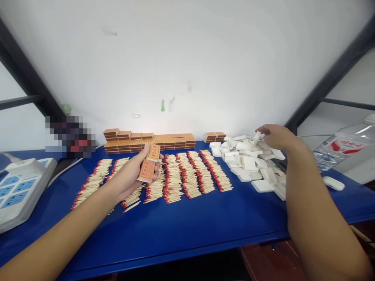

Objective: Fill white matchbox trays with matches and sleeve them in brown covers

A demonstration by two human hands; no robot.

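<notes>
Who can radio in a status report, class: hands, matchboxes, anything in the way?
Left grip: holding two orange rectangular cardboard matchboxes. Right grip: at heaped white rectangular cardboard trays, hold unclear. Blocking view: left forearm, over some red-tipped wooden matches.

At eight o'clock from the view's centre, two matchboxes (148,170) in the left hand (131,175) are showing red Chinese characters, too small to read surely. At three o'clock, a red-and-white label (345,144) on the bottle (359,132) is bearing lettering too blurred to read.
</notes>
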